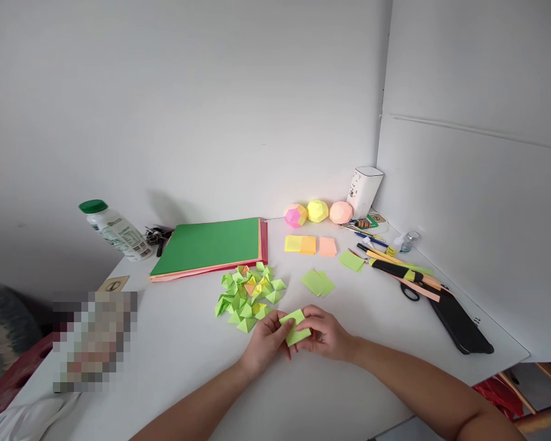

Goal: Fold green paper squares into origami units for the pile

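Note:
A light green paper square point(296, 329) is held between both hands above the front of the white table. My left hand point(267, 340) pinches its left edge with the thumb on top. From the right, my right hand point(325, 334) grips the same paper, fingers closed on its edge. Just beyond my left hand lies a heap of folded paper pieces point(247, 295), mostly green with a few yellow and orange ones. Some loose green paper squares point(318, 282) lie flat a little past my hands. Another green stack point(351, 260) sits further right.
Coloured paper sheets point(213, 245) lie at the back left, near a white bottle point(117, 231). Three faceted paper balls point(318, 211) line the wall behind yellow-orange squares point(300, 244) and pink squares point(327, 247). At right are a box cutter point(395, 269), scissors point(410, 291) and a black phone-like object point(461, 321).

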A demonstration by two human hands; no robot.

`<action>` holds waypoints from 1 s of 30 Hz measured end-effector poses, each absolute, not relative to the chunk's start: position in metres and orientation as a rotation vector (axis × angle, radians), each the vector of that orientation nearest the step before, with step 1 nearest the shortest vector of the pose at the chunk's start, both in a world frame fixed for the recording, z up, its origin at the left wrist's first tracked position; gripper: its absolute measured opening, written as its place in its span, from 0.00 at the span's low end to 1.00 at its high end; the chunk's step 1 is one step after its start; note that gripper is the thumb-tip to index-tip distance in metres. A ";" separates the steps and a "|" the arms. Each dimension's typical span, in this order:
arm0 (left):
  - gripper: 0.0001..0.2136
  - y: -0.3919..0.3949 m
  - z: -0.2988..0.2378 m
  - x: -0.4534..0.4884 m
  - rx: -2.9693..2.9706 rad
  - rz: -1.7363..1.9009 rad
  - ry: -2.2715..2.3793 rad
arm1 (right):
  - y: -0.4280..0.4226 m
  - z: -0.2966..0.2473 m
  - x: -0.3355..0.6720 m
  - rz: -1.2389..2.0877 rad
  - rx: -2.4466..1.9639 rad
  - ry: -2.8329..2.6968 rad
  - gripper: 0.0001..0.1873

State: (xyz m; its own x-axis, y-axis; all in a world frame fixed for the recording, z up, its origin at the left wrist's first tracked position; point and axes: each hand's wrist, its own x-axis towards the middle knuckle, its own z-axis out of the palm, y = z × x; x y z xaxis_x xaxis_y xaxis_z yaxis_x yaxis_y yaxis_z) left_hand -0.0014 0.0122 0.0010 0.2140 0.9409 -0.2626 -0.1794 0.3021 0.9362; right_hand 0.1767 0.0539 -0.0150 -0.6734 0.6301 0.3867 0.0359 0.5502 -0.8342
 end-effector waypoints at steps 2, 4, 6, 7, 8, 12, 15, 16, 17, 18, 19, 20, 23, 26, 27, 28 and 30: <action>0.16 0.012 0.002 -0.001 0.942 0.937 1.051 | 0.055 -0.017 0.177 1.061 -0.560 -2.118 0.10; 0.16 0.012 0.002 -0.001 0.943 0.922 1.045 | 0.056 -0.019 0.178 1.051 -0.546 -2.121 0.13; 0.16 0.013 0.002 -0.002 0.935 0.918 1.030 | 0.057 -0.020 0.178 1.087 -0.502 -2.109 0.19; 0.16 0.013 0.002 -0.002 0.931 0.919 1.021 | 0.058 -0.020 0.178 1.105 -0.486 -2.107 0.21; 0.16 0.013 0.001 -0.002 0.928 0.918 1.014 | 0.058 -0.020 0.178 1.111 -0.481 -2.106 0.21; 0.16 0.014 0.001 -0.003 0.917 0.908 1.007 | 0.058 -0.018 0.179 1.089 -0.536 -2.119 0.18; 0.16 0.014 0.000 -0.004 0.906 0.892 1.006 | 0.057 -0.017 0.179 1.083 -0.573 -2.119 0.19; 0.16 0.015 -0.001 -0.004 0.903 0.888 1.005 | 0.057 -0.017 0.179 1.081 -0.582 -2.117 0.19; 0.16 0.015 -0.001 -0.005 0.902 0.884 1.006 | 0.057 -0.017 0.179 1.079 -0.590 -2.115 0.19; 0.16 0.015 -0.002 -0.005 0.904 0.880 1.007 | 0.057 -0.017 0.179 1.079 -0.593 -2.114 0.19; 0.16 0.015 -0.002 -0.006 0.909 0.878 1.008 | 0.057 -0.017 0.179 1.082 -0.592 -2.111 0.20; 0.16 0.015 -0.002 -0.006 0.914 0.875 1.009 | 0.057 -0.018 0.180 1.091 -0.584 -2.108 0.21; 0.16 0.016 -0.001 -0.007 0.922 0.864 1.018 | 0.057 -0.018 0.180 1.115 -0.558 -2.100 0.23; 0.16 0.017 0.000 -0.007 0.911 0.861 1.011 | 0.057 -0.017 0.179 1.119 -0.588 -2.092 0.21; 0.16 0.017 -0.001 -0.007 0.906 0.860 1.005 | 0.057 -0.016 0.179 1.123 -0.601 -2.088 0.20; 0.16 0.017 -0.001 -0.007 0.902 0.861 0.997 | 0.056 -0.015 0.178 1.127 -0.610 -2.082 0.19; 0.16 0.017 -0.003 -0.007 0.900 0.862 0.980 | 0.056 -0.013 0.178 1.142 -0.624 -2.064 0.17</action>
